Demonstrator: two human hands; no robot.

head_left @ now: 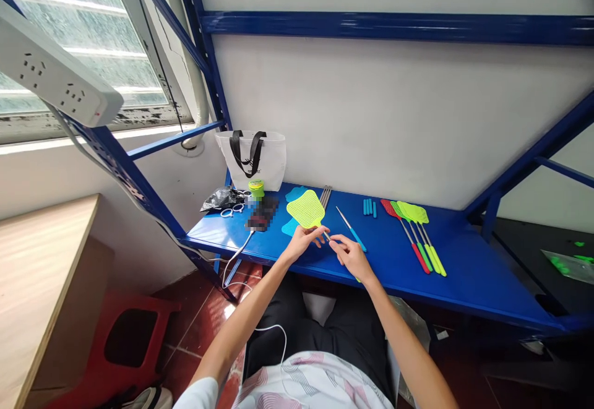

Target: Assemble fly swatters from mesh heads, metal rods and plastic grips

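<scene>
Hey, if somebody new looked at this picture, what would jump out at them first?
Probably the bright yellow fly swatter, held up near the front middle of the blue table. After that, perhaps the row of red, green and yellow swatters lying on the table's right side, and the white bag standing at its back left.

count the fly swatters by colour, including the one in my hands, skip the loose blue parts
Red fly swatter: 1
Green fly swatter: 1
Yellow fly swatters: 3 (one held in the left hand and right hand, two lying on the blue table)
Total: 5
</scene>
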